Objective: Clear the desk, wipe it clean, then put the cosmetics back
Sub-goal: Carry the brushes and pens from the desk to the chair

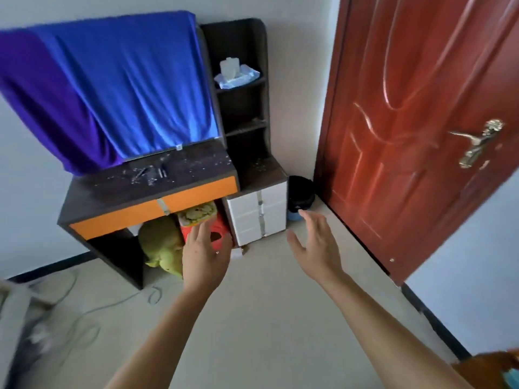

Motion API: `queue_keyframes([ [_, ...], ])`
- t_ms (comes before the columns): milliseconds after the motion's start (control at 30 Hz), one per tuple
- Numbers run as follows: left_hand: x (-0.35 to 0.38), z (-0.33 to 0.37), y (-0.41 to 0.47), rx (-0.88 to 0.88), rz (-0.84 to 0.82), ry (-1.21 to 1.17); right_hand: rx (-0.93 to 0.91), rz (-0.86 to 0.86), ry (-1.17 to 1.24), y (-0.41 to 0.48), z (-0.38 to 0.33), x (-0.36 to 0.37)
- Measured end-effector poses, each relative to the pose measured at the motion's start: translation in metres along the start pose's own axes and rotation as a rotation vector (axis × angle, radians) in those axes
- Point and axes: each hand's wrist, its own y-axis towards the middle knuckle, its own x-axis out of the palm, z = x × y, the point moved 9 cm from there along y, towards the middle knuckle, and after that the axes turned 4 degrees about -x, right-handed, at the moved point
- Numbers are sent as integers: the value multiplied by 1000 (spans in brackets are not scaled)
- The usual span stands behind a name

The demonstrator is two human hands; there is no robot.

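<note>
Left hand (203, 248) + right hand (314, 242) apart, fingers straight, holding nothing, mid-frame below table (90, 189), where small dark cosmetics (153, 172) (blurry) lie center-left among crumbs (213, 161); prob light, stiff, slippery, so pinch each mid-body.

There are one dark wooden desk (112, 186), two orange drawer fronts (200, 192), one blue cloth (126, 88), one white tissue pack (236, 74), one white drawer cabinet (257, 217), one green plush toy (163, 245), one red-brown panelled door (407, 108), one brass handle (477, 141) and two bare hands, the left hand (203, 255) and the right hand (314, 248).
</note>
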Motion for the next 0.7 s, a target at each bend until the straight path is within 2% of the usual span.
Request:
queue_keyframes([
  [133,-66,-94,43,-118,56,53,-62,-116,57,37,-84,101],
  [233,-91,-145,74,-183,81,54,-93,-185,38,63,-119,154],
  [467,-90,-231,150,-310,78,40,-95,-292,27,140,-137,261],
  [700,-70,-289,289,-344,23,137,-95,-362,35,265,-144,382],
])
